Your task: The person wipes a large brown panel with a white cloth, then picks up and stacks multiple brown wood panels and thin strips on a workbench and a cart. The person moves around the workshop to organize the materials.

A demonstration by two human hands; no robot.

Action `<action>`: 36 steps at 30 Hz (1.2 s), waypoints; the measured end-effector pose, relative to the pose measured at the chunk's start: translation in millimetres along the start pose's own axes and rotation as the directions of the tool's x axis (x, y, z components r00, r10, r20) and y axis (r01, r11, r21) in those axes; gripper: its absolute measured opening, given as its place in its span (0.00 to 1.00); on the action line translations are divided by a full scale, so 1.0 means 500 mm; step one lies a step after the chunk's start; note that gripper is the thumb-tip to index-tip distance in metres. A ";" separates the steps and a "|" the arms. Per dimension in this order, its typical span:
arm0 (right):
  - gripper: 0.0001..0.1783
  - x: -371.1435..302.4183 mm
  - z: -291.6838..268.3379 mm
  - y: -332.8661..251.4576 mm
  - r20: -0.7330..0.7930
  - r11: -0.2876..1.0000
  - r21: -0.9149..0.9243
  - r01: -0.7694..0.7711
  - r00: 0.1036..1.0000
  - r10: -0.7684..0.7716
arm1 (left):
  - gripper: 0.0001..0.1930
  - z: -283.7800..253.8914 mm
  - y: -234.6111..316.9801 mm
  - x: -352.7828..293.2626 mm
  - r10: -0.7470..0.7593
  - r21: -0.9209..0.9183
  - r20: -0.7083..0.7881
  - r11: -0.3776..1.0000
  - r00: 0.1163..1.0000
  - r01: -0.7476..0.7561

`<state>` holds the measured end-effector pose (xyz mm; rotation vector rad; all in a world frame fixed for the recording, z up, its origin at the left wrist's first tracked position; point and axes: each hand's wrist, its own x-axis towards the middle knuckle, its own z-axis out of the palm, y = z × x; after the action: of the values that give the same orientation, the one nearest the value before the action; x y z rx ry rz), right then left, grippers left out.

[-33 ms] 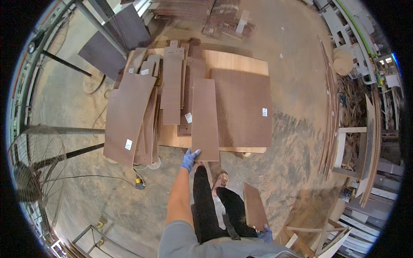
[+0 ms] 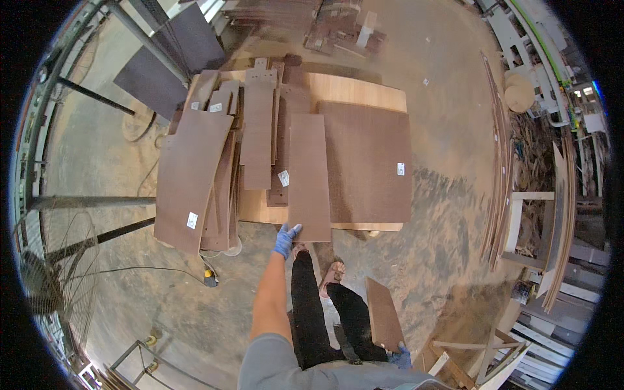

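Observation:
My left hand, in a blue glove, grips the near left corner of a long narrow brown board. That board lies across the stack, its near end jutting over the table's front edge. Down by my right leg, my right hand, also gloved, holds the lower end of a smaller brown board; its fingers are partly hidden behind it. A wide brown panel with a white label lies to the right of the long board. Narrower brown boards with drilled holes are piled to its left.
Under the boards is a light wooden tabletop. Large brown panels lean out at its left end. A wire fan and a yellow-black plug on a cable are at left. Wooden frames and long strips stand at right.

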<state>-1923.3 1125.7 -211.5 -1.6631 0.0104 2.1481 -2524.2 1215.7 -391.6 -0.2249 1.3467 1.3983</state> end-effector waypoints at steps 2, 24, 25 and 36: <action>0.32 -0.014 0.056 0.024 -0.112 0.997 -0.028 0.066 0.991 -0.069 | 0.27 -0.005 0.000 0.070 -0.011 -0.039 -0.035 0.999 0.999 0.009; 0.25 -0.059 0.336 0.057 -0.627 0.999 -0.016 -0.048 0.779 0.027 | 0.15 -0.056 0.108 0.338 0.097 -0.255 -0.380 0.945 0.920 -0.206; 0.25 -0.060 0.343 0.061 -0.631 0.999 -0.008 -0.038 0.776 0.025 | 0.16 -0.032 0.090 0.328 0.121 -0.225 -0.308 0.954 0.944 -0.196; 0.23 -0.053 0.379 0.054 -0.600 0.999 0.016 -0.050 0.798 0.050 | 0.24 0.064 -0.028 0.240 -0.222 -0.376 -0.296 0.921 0.929 0.100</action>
<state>-2102.0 1141.6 -140.0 -2.2972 0.2422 1.5534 -2539.5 1303.6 -479.2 -0.8327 1.2985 1.4974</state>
